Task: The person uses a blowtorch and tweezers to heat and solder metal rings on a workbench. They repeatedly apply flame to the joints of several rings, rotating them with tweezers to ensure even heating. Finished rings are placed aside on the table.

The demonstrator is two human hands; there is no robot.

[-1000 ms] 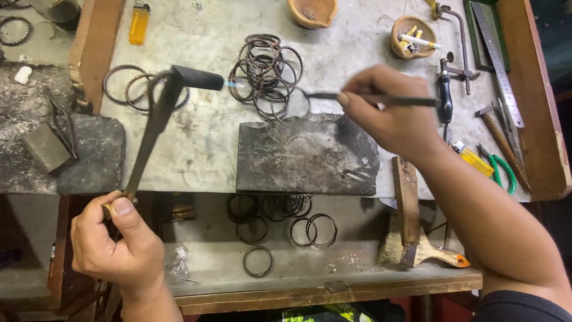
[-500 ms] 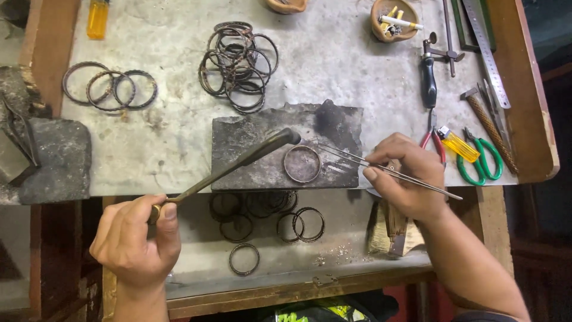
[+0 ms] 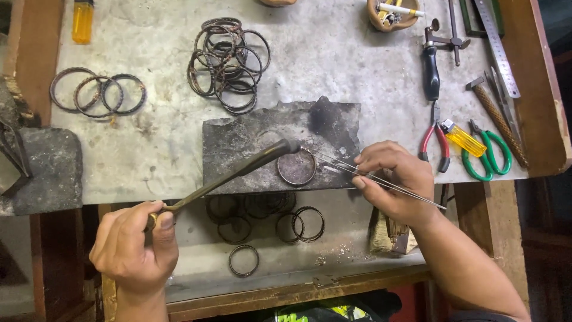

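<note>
My left hand [image 3: 134, 247] grips the handle of a long brass torch [image 3: 238, 172] whose dark nozzle points at a metal bangle [image 3: 296, 167]. That bangle lies flat on a charred grey block [image 3: 250, 134] at the table's front. My right hand [image 3: 393, 182] pinches long thin tweezers [image 3: 333, 162], and their tips touch the bangle's right edge. A heap of dark bangles [image 3: 226, 62] sits behind the block. Three more bangles [image 3: 98, 92] lie at the left.
Red pliers [image 3: 434, 143], a yellow lighter [image 3: 465, 138], green-handled snips [image 3: 491, 152], a file [image 3: 497, 122], a steel ruler [image 3: 494, 42] and a small bowl [image 3: 393, 15] crowd the right. Several bangles [image 3: 268, 217] rest on the lower shelf beside a brush [image 3: 390, 235]. Another grey block [image 3: 42, 170] sits left.
My view has shifted down toward the block. Both hands have come from the bangle heap to the charred block, where a bangle now lies with the torch nozzle and tweezers at it.
</note>
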